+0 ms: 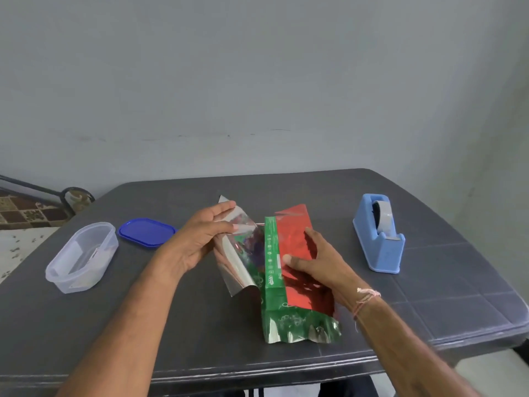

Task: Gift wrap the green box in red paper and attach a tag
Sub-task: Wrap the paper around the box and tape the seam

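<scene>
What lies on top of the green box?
A flap of red paper covers its right part, with the right hand pressing it down. Only a strip of the green box shows; the rest is hidden.

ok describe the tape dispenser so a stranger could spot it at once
On the dark grey table, look right of the right hand. The tape dispenser stands alone there: the only pale blue, wedge-shaped thing, with a grey roll on top.
</scene>
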The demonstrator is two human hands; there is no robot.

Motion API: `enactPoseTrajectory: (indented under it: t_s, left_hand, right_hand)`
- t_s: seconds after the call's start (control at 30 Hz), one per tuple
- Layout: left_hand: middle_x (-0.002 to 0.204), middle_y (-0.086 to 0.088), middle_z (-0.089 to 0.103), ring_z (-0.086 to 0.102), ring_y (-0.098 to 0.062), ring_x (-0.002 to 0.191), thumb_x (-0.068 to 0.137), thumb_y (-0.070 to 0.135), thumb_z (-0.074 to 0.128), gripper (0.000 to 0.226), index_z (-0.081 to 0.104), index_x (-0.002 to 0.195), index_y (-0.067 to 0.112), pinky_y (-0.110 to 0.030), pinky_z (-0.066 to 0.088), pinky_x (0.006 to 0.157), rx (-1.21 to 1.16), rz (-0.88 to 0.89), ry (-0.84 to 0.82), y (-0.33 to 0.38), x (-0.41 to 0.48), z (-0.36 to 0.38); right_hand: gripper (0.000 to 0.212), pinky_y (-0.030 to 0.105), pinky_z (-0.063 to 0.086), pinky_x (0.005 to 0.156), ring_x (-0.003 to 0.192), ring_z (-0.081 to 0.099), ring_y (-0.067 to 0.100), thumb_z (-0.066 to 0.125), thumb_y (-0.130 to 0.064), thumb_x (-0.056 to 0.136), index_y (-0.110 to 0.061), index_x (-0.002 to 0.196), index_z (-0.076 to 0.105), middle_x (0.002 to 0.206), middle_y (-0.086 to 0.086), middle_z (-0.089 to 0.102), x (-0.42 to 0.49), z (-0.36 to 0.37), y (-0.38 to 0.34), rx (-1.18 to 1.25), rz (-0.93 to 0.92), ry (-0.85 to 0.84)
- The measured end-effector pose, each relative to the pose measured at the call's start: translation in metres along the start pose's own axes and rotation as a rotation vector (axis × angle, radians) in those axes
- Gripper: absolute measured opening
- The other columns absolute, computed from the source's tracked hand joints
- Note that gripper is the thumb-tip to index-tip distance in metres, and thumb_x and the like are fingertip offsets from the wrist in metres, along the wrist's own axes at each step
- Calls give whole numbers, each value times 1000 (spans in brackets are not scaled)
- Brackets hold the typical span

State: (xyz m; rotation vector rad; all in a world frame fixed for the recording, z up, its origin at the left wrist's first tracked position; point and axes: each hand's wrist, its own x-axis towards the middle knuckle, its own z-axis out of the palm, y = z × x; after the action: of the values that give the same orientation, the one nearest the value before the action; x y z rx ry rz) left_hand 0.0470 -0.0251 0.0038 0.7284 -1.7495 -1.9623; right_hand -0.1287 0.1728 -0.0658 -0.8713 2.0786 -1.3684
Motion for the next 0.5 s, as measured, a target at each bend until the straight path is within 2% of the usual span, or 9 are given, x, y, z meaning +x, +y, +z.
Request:
enactPoseTrajectory:
  t_s: [0.07, 0.13, 0.17, 0.2, 0.3, 0.37, 0.4, 0.47, 0.5]
  left_hand:
    - [133, 0, 65, 69, -15, 100, 89, -12, 62, 64, 52, 146, 14, -25, 60, 81, 44, 15, -57, 5, 8, 21]
    - [140, -5, 61, 69, -14, 98, 89, -9, 63, 67, 49, 149, 14, -25, 57, 77, 91, 25, -117, 5, 16, 42]
    - [142, -6, 59, 68, -15, 100, 89, -9, 64, 68, 47, 150, 15, -25, 56, 79, 109, 29, -134, 4, 18, 49]
    - [143, -7, 58, 67, -17, 103, 89, -9, 63, 69, 45, 152, 15, -26, 56, 84, 115, 31, -155, 2, 22, 59]
    - [151, -9, 52, 63, -18, 114, 86, -7, 68, 77, 42, 154, 16, -27, 53, 93, 126, 21, -211, -8, 30, 79]
    - [155, -8, 45, 55, -14, 131, 78, 3, 75, 85, 43, 153, 25, -25, 50, 98, 171, 37, -239, -17, 34, 88]
    - [154, -7, 44, 54, -7, 132, 77, 6, 78, 86, 44, 152, 29, -21, 50, 96, 200, 48, -240, -22, 35, 92]
    - [141, -4, 50, 63, 10, 107, 85, 8, 77, 81, 42, 153, 35, -14, 54, 81, 231, 52, -224, -27, 33, 98]
    - [133, -1, 53, 64, 9, 96, 90, 13, 75, 78, 39, 154, 37, -14, 55, 75, 226, 45, -221, -29, 30, 101]
  right_hand:
    - [102, 19, 50, 82, 118, 60, 13, 85, -47, 79, -31, 160, 24, 144, -7, 53, -2, -1, 0, 49, -3, -12]
    - [96, 22, 50, 93, 121, 59, 11, 80, -50, 83, -31, 160, 26, 150, -7, 49, -4, -2, 2, 136, 3, -18]
    - [93, 24, 49, 98, 122, 59, 11, 78, -52, 85, -31, 160, 27, 152, -6, 49, -6, -2, 2, 175, 11, -31]
    - [90, 23, 50, 96, 120, 60, 10, 75, -53, 87, -30, 160, 28, 151, -6, 49, -8, -4, 1, 210, 13, -42]
    - [76, 13, 48, 83, 113, 60, 1, 65, -53, 94, -28, 158, 35, 145, -8, 52, -14, -9, -3, 271, 11, -60]
    - [65, 18, 46, 92, 119, 59, 5, 60, -57, 96, -26, 151, 47, 142, -8, 57, -14, -12, -2, 257, -10, -15]
    - [60, 24, 46, 98, 122, 60, 10, 58, -61, 95, -26, 144, 55, 137, -7, 62, -13, -12, -1, 246, -20, 18]
    - [51, 34, 52, 99, 111, 68, 14, 58, -66, 93, -26, 121, 70, 115, -7, 74, -11, -13, 1, 267, -47, 60]
    - [48, 34, 54, 93, 98, 69, 13, 58, -67, 93, -24, 109, 73, 101, -9, 75, -10, -14, 0, 283, -59, 74]
